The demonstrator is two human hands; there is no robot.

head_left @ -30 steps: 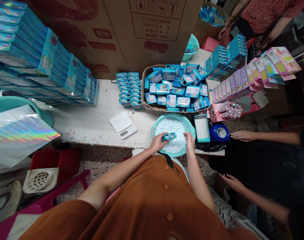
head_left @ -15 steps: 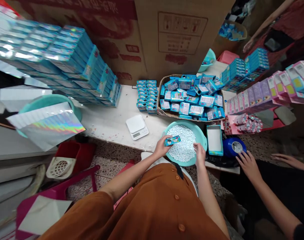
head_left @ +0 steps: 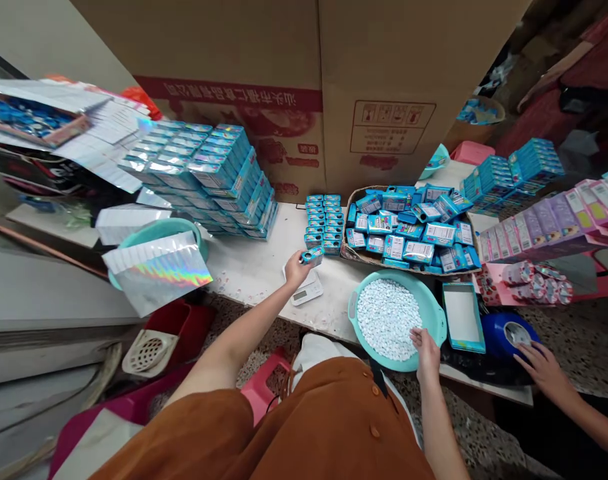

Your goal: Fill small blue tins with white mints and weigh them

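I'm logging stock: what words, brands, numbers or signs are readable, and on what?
"汕头市福仁食品有限公司": big carton, upside down, some characters uncertain.
Blue box in left hand: too small.
Smaller print, pink boxes, scale: too blurred.

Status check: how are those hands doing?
Left hand holding small blue box by digital scale. Right hand at white pellets in teal basin. Box rows beyond scale.

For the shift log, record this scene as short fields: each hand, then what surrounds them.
Left hand: holds a small blue carton at the digital scale
Right hand: over white pellets in the turquoise basin
Behind basin: cardboard tray of heaped blue cartons
Right of basin: open rectangular box, blue tape roll
Co-worker's hand: at the blue tape roll
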